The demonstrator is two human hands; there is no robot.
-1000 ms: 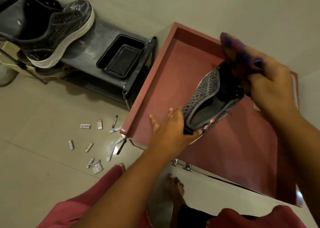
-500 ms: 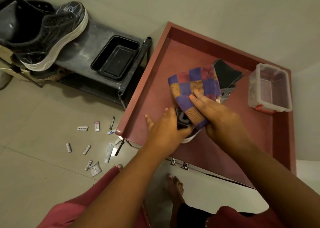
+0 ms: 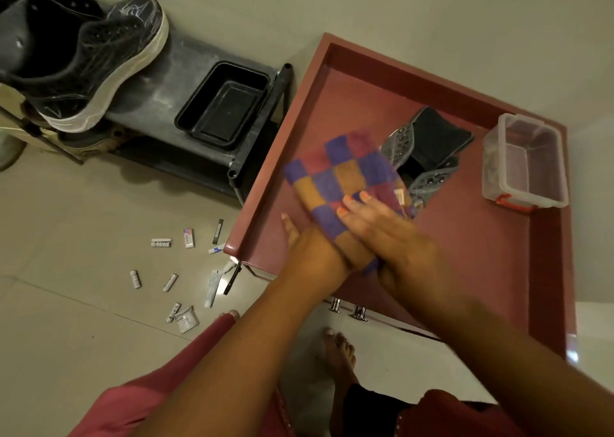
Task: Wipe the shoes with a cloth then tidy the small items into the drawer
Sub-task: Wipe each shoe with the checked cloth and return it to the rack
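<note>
A grey mesh shoe (image 3: 428, 144) lies on the red cabinet top (image 3: 481, 244), its toe end pointing away from me. A checked purple, orange and red cloth (image 3: 335, 177) covers its near half. My right hand (image 3: 395, 240) presses the cloth onto the shoe with straight fingers. My left hand (image 3: 309, 250) holds the shoe's heel end, its fingers mostly hidden under the cloth. Several small items (image 3: 186, 270), such as batteries, tubes and sachets, lie scattered on the floor to the left.
A clear plastic box (image 3: 528, 160) stands at the cabinet top's right rim. A black sneaker (image 3: 96, 61) and a black tray (image 3: 226, 104) sit on the dark rack (image 3: 159, 104) at the left. Drawer handles (image 3: 349, 310) show below the cabinet's front edge, by my bare foot (image 3: 339, 350).
A second ago the shoe was tilted up and my right hand held the cloth bunched above it. Now the shoe lies lower and the cloth is spread over it, sliding under my right hand.
</note>
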